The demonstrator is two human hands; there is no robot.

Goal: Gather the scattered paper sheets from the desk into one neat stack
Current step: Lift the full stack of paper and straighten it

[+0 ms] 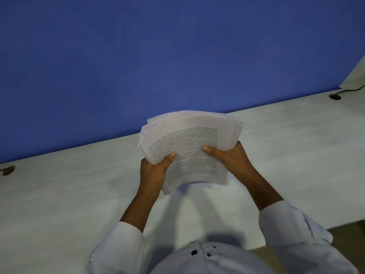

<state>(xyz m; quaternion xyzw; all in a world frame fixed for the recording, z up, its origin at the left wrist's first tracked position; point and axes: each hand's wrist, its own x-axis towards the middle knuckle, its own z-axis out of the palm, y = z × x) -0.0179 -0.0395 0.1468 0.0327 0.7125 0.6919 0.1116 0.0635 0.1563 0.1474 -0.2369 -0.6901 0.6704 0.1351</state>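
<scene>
Paper stack (189,147) is held just over the pale grey table (79,194), fanned, printed side up. Each side edge is clamped in a grip: left hand (154,171), right hand (231,157), thumbs on top. Blue partition (158,56) is seen behind the table. A black cable (353,89) is seen at the far-right cable hole (335,96).

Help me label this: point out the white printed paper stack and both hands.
white printed paper stack (187,139), head view, top sheet
left hand (153,172), head view, its back
right hand (233,157), head view, its back

An office cubicle: blue partition (138,56), pale desk (59,194), cable grommet (335,96).
</scene>
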